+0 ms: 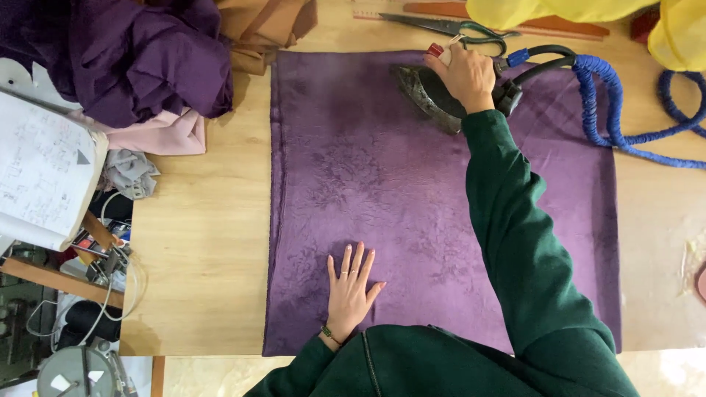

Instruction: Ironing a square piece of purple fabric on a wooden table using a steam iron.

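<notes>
A purple patterned cloth (382,184) lies flat on the wooden table (206,242). My right hand (465,73) grips the handle of a dark steam iron (426,95) resting on the cloth's far edge, its point toward the left. A blue-wrapped hose (610,110) runs from the iron's rear to the right. My left hand (351,283) lies flat, fingers spread, on the cloth near the front edge. Both arms wear dark green sleeves.
Scissors (448,28) and a wooden ruler (559,26) lie beyond the iron. Dark purple, tan and pink fabrics (147,59) pile at the far left. A notebook (44,169) sits at the left edge. Yellow fabric (662,22) hangs at the top right.
</notes>
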